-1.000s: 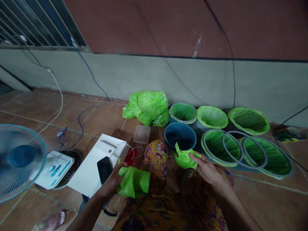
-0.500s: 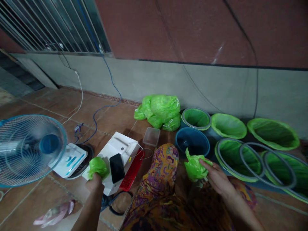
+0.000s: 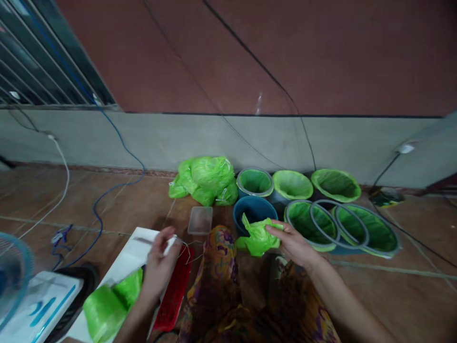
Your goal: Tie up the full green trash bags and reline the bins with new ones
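My right hand (image 3: 291,240) pinches a crumpled light-green plastic bag (image 3: 260,238) by its right side, in front of the blue bucket (image 3: 254,214). My left hand (image 3: 162,257) is over the far end of a white box-like device (image 3: 119,255), somewhat blurred. Its fingers are half curled with a gap from the thumb, and I make out nothing held in them. Below the left wrist, a roll of green bags (image 3: 107,309) lies on the white device. Just right of the left hand, a thin white cord (image 3: 188,252) loops over a red perforated tray (image 3: 170,300).
Several bins lined with green bags (image 3: 293,185) stand along the wall to the right; loose grey rings (image 3: 323,224) lie across the front ones. Filled green bags (image 3: 205,178) are heaped left of them, behind a clear plastic container (image 3: 200,220). A fan (image 3: 14,276) and a scale (image 3: 50,305) stand at left.
My left hand has let go of the green roll and moved right and away from me. The bag in my right hand is more spread out. The view has turned to the right.
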Available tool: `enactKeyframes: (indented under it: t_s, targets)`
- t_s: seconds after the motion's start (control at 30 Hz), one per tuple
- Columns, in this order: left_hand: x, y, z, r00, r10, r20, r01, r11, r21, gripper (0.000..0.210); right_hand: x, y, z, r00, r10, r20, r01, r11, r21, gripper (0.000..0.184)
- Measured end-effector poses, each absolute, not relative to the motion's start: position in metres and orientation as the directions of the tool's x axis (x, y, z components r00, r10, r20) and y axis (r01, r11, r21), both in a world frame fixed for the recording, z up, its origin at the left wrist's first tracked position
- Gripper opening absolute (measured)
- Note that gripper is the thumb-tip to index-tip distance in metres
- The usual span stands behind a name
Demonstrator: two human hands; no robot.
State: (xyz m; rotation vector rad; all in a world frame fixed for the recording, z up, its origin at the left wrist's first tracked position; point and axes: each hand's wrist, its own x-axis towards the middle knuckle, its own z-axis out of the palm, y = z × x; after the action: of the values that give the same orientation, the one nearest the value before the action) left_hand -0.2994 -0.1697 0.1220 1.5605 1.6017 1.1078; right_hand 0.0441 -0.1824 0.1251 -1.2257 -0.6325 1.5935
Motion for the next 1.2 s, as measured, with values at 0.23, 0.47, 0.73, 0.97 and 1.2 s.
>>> enactKeyframes:
  t_s: [0.23, 0.47, 0.73, 0.97, 1.2]
  targets:
    - [-0.131, -0.156, 0.154, 0.595, 0.787, 0.162, 0.291, -0.399, 0.87, 0.024, 0.043, -0.193, 0.168, 0.015, 0.984, -0.177, -0.498, -0.146, -0.855, 0.021]
    - [-0.138, -0.141, 0.15, 0.58, 0.808, 0.1, 0.48, -0.438, 0.76, 0.026, 0.086, -0.188, 0.168, 0.434, 0.895, -0.105, -0.496, 0.141, -0.857, 0.021]
    - [-0.135, -0.142, 0.159, 0.471, 0.879, 0.073, 0.527, -0.347, 0.776, 0.028, 0.085, -0.191, 0.155, 0.629, 0.775, 0.058, -0.114, 0.166, -0.98, 0.027]
    - [-0.13, -0.144, 0.147, 0.488, 0.871, 0.051, 0.364, -0.256, 0.896, 0.032, 0.062, -0.194, 0.15, 0.301, 0.882, 0.362, 0.415, 0.221, -0.882, 0.026]
    - [-0.134, -0.144, 0.142, 0.487, 0.873, -0.015, 0.357, -0.183, 0.916, 0.039, 0.077, -0.191, 0.157, 0.228, 0.949, 0.217, 0.307, 0.141, -0.941, 0.03]
